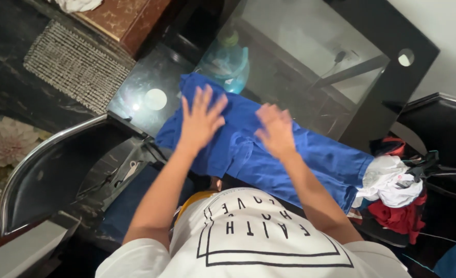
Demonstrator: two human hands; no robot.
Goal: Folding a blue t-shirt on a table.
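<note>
Both hands, left hand (pixel 201 119) and right hand (pixel 276 129), apart, fingers spread, flat on blue garment (pixel 248 149).

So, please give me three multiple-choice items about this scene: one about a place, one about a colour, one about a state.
1. Where does the blue garment lie?
A. on the glass table
B. on the woven mat
C. on the floor

2. What colour is the cloth on top of the clothes pile?
A. green
B. white
C. yellow

3. How are the left hand and right hand?
A. clenched
B. gripping a bottle
C. flat, fingers spread

Answers: 1 A, it is spread over the table edge; 2 B, white lies above red; 3 C, both palms press the fabric.
</note>
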